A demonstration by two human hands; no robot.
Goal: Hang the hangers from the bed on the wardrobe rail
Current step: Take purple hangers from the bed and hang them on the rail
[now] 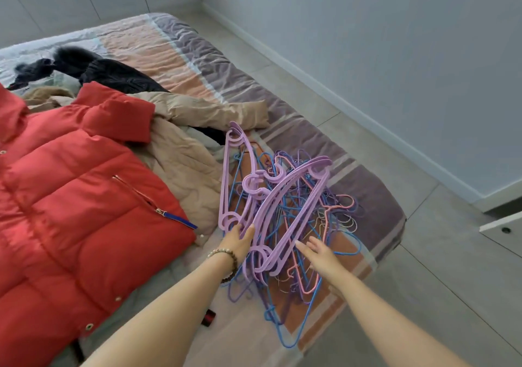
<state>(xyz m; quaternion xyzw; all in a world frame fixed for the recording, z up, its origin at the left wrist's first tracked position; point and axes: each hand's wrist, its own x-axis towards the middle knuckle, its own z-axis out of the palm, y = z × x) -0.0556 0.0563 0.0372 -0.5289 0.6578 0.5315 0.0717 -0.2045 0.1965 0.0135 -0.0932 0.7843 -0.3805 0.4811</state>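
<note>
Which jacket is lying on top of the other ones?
The red puffy jacket. It lies spread over the beige coat, while the black one sits farther back on the bed.

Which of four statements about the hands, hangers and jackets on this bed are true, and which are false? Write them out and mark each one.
1. The right hand has straight fingers over the hanger pile. True.
2. The red jacket lies on the floor. False: it lies on the bed.
3. A beaded bracelet circles the wrist of the left hand. True.
4. Every hanger is blue. False: lilac, blue and pink ones are tangled together.
</note>
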